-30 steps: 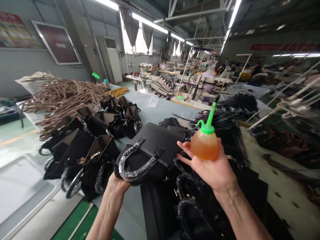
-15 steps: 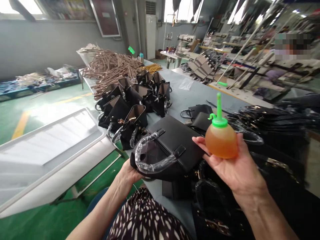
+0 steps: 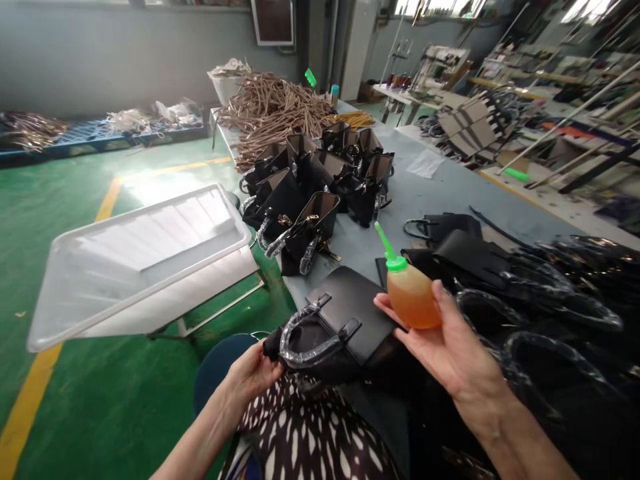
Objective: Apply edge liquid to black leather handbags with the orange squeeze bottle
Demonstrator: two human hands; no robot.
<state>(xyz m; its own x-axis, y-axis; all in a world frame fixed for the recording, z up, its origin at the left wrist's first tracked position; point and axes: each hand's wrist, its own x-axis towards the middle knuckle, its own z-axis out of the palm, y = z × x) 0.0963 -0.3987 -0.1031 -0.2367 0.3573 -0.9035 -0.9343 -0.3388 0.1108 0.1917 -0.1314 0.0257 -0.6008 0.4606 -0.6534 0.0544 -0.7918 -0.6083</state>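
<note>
My right hand (image 3: 453, 347) holds a small squeeze bottle (image 3: 411, 293) of amber liquid with a green cap and long green nozzle, tilted to the upper left. My left hand (image 3: 251, 373) grips the near end of a black handbag (image 3: 345, 320) whose handle is wrapped in clear plastic. The bag lies on its side at the near edge of the grey table (image 3: 440, 193), partly over my patterned lap (image 3: 310, 440). The bottle hovers just right of the bag.
Several open black handbags (image 3: 320, 180) stand clustered on the table beyond. A heap of tan straps (image 3: 273, 110) lies at the far end. More black bags and handles (image 3: 540, 287) are piled at right. A white plastic tray (image 3: 140, 253) sits on a stand to the left over green floor.
The view has swung down and left. The bag has come closer to my lap, and the bottle's nozzle has tilted from upright toward the left.
</note>
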